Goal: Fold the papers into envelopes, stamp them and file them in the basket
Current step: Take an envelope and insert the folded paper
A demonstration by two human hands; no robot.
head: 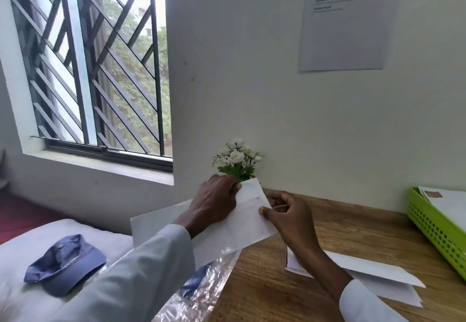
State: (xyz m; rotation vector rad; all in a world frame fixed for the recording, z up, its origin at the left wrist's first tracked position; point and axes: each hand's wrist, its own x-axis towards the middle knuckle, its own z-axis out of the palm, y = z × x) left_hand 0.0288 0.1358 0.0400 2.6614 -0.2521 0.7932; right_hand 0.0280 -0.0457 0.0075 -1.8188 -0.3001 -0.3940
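Gripping folded paper (248,217) above table (327,233) edge: left hand (214,204) pinching upper end, right hand (285,217) pinching right edge; long axis tilting down-right, green basket (433,231) lying far right, nearer right hand.

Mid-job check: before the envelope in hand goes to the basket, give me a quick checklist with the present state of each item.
1. White paper envelope held by both hands: ok; left hand grips its upper edge, right hand pinches its right side.
2. Envelope clear of the wooden table: ok, it is held up in the air.
3. Stamp on this envelope: cannot tell; only a faint mark shows through the paper.
4. Green perforated plastic basket within view at right: ok, papers already lie in it.
5. Path to the basket: ok; only flat white papers lie on the table between.
6. Small white flower bunch behind the envelope: ok, apart from it.
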